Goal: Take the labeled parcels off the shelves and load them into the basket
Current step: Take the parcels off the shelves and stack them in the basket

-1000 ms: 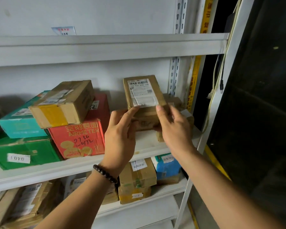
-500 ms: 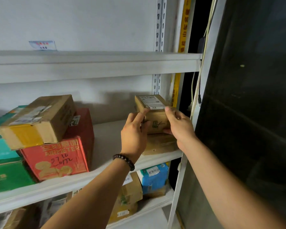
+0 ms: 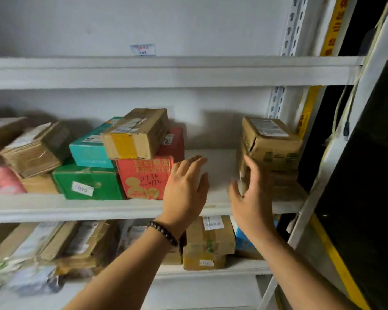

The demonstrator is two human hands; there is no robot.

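Both hands are loose right now, fingers [image 3: 196, 161] spread and holding nothing. The right hand [image 3: 251, 198] is just beside the two-box stack at the right end of the shelf [image 3: 99, 209]; it's too blurry to say if it's actually touching. The left hand [image 3: 184, 189] hovers over bare shelf between that stack and the red box [image 3: 143, 175]. The top box [image 3: 271, 144] sits label-up on the lower box [image 3: 282, 186], a bit skewed.

My take: clamp the top box from both sides and lift it straight up before pulling, so the lower box doesn't get dragged off the edge. The basket isn't in view, so find it before swinging round.
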